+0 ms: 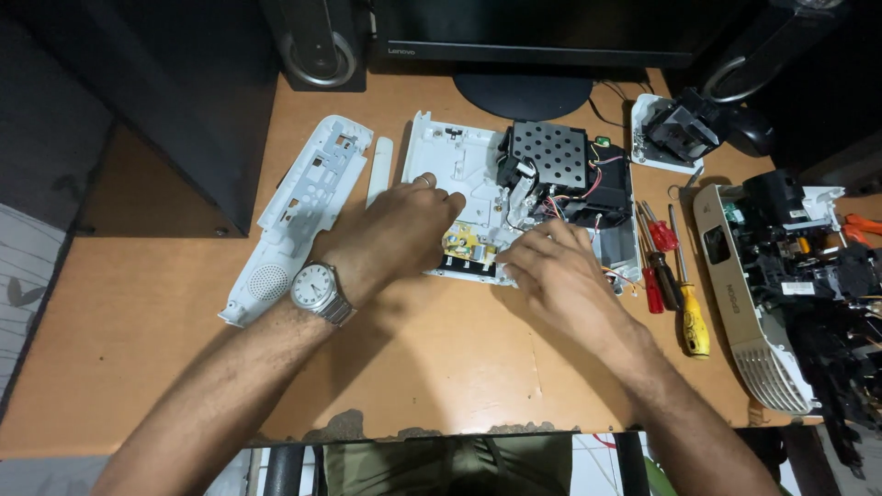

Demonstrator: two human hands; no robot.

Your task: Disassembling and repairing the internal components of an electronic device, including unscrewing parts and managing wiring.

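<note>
An opened white plastic device base [450, 152] lies on the wooden desk [432, 358], with a black perforated metal box [549, 152], coloured wires and a small yellow part [464, 241] inside. My left hand [395, 234], with a metal wristwatch [317, 289] on the wrist, rests flat on the base's left half, fingers spread. My right hand [556, 271] presses on the base's front right edge near the wires, fingers curled down. Whether those fingers pinch anything is hidden.
A white cover panel with a round grille [299, 216] lies to the left. Several screwdrivers [666, 271] lie to the right, beside a beige vented housing [744, 312] and black optical parts [818, 266]. A monitor stand [524, 92] and speakers [317, 46] stand behind.
</note>
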